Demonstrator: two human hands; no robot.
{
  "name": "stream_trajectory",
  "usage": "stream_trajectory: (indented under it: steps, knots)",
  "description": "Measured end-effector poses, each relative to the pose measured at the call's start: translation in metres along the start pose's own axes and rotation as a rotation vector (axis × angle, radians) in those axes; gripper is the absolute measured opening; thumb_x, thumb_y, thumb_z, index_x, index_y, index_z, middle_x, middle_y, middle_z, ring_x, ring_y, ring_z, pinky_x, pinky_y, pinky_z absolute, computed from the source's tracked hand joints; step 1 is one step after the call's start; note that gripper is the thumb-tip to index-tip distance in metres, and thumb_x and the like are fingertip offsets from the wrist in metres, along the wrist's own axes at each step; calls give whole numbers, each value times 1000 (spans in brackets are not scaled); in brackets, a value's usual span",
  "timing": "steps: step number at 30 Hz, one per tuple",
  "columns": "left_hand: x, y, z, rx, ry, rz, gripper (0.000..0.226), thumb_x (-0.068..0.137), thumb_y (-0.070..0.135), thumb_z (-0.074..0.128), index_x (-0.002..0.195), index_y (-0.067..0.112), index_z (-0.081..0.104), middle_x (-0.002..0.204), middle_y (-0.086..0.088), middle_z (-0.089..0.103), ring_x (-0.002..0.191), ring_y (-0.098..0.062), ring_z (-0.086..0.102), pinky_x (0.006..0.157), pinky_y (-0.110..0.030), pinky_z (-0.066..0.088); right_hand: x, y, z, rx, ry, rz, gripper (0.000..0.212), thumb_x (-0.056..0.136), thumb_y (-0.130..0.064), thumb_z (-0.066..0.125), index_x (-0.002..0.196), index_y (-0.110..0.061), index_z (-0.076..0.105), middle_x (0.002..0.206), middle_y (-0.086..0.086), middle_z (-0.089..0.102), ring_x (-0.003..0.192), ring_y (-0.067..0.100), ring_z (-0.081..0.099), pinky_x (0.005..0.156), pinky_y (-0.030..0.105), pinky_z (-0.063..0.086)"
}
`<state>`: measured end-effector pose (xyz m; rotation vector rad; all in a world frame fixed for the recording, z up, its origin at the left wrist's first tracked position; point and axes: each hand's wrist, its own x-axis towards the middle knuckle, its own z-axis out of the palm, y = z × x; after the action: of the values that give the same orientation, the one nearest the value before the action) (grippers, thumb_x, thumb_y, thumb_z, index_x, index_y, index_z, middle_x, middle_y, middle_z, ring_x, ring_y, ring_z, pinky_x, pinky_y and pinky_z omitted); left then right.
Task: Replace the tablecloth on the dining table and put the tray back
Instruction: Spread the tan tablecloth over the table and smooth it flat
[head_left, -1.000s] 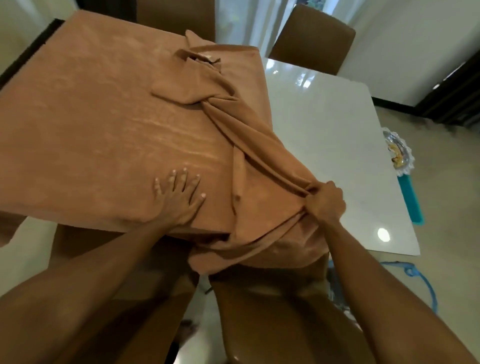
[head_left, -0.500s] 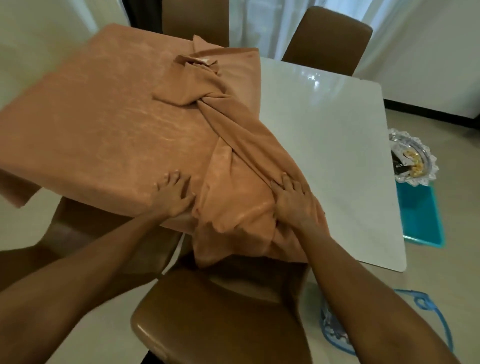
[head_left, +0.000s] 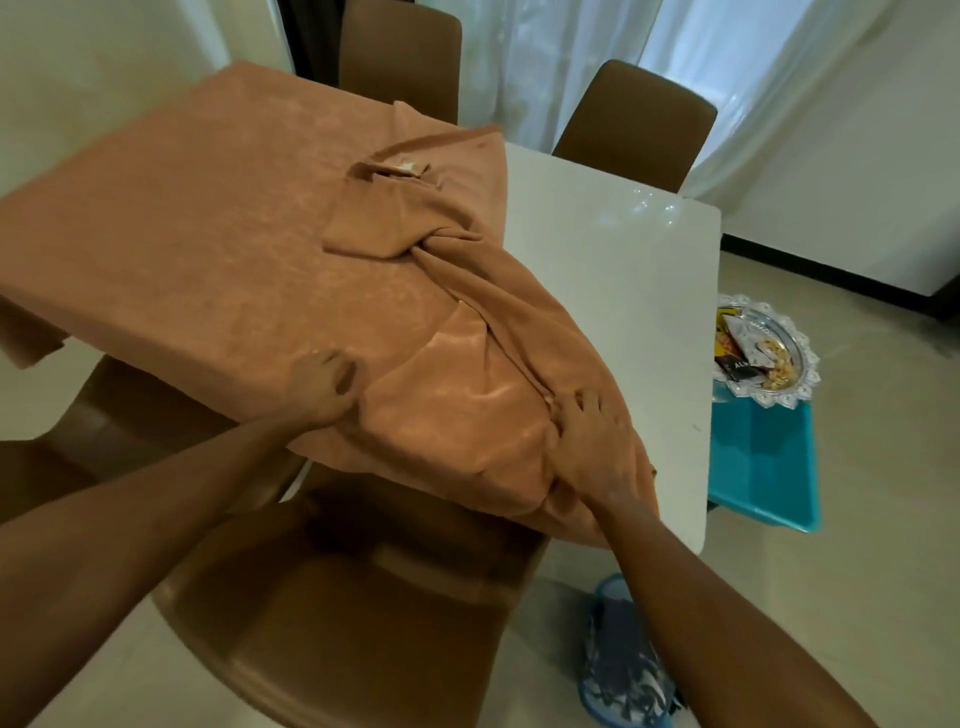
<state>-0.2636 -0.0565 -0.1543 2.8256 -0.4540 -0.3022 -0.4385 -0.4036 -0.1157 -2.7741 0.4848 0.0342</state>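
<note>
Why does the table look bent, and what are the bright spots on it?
Head view: the wide-angle lens bends the dining table; daylight through the curtains glares off its white top; the left hand gripping the tablecloth looks slightly blurred.

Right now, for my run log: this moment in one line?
left hand grips tablecloth at near edge | right hand presses bunched fold | table right part bare | tray off table

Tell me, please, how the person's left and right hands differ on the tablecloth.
The left hand curls its fingers into the tablecloth where it lies flat; the right hand lies spread on the bunched part. Both touch the cloth at the near edge of the table.
</note>
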Motion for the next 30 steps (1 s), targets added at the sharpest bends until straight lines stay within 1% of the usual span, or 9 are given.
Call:
stream_trajectory:
  steps: [4, 8, 13, 17, 19, 22, 24, 27, 30]
  knots:
    - [21, 21, 14, 16, -13, 90, 60, 91, 23, 64, 145, 6, 46, 152, -18, 43, 142, -35, 37, 119, -46, 26, 25, -6, 13, 22, -131, -161, 68, 105, -57, 30, 162, -29, 4, 170, -1, 2, 156, 22, 6, 126, 38, -1]
    - [56, 26, 16, -92, 20, 79, 55, 95, 28, 53, 147, 10, 45, 154, -18, 42, 144, -36, 34, 121, -46, 24, 71, -21, 19, -92, -140, -247, 68, 103, -64, 25, 162, -36, 3, 171, 2, -3, 157, 24, -1, 126, 46, -6]
    - [78, 52, 20, -42, -7, 79, 57, 96, 37, 54, 150, 20, 42, 157, -12, 37, 146, -35, 30, 119, -47, 23, 127, -37, 23, -235, -108, -360, 63, 103, -67, 22, 159, -44, 6, 171, 4, 0, 157, 30, 2, 126, 54, 6]
    - [85, 67, 36, -66, -117, -51, 61, 99, 51, 43, 156, 37, 24, 168, -5, 8, 153, -34, 5, 120, -59, 6, 170, -46, 27, -243, -149, -407, 65, 100, -69, 10, 159, -44, 16, 171, 2, 0, 157, 31, 5, 125, 57, 10]
    - [83, 72, 42, -78, -142, -91, 61, 101, 54, 36, 157, 39, 18, 168, -3, -4, 153, -33, -5, 119, -60, -3, 180, -42, 28, -186, -198, -413, 63, 103, -65, 18, 161, -41, 13, 171, 1, 0, 156, 30, 9, 126, 52, 9]
    - [83, 78, 44, -59, -138, -119, 62, 100, 52, 36, 156, 38, 16, 168, -2, -6, 153, -33, -7, 118, -64, -3, 189, -20, 25, 175, -275, -240, 71, 101, -70, 26, 161, -36, 13, 169, -1, 14, 154, 22, 19, 121, 37, 12]
    - [84, 82, 40, -64, -157, -155, 64, 97, 49, 40, 155, 37, 18, 168, -1, -5, 153, -34, -6, 116, -67, 0, 196, 6, 23, 413, -224, -140, 78, 96, -77, 28, 161, -37, 10, 168, -4, 20, 152, 18, 24, 123, 36, 17]
    - [88, 94, 36, -53, -176, -237, 66, 95, 43, 45, 155, 32, 20, 167, -1, -4, 153, -34, -4, 115, -70, 5, 201, 60, 15, 456, -124, -34, 78, 97, -74, 36, 160, -34, 14, 163, -2, 29, 145, 22, 37, 117, 36, 29]
    - [99, 107, 39, -12, -182, -344, 71, 93, 40, 48, 156, 25, 19, 167, -3, -4, 153, -35, -2, 115, -70, 10, 194, 115, 0, 455, -13, 164, 65, 103, -63, 32, 157, -28, 25, 153, 8, 46, 132, 36, 51, 111, 48, 39]
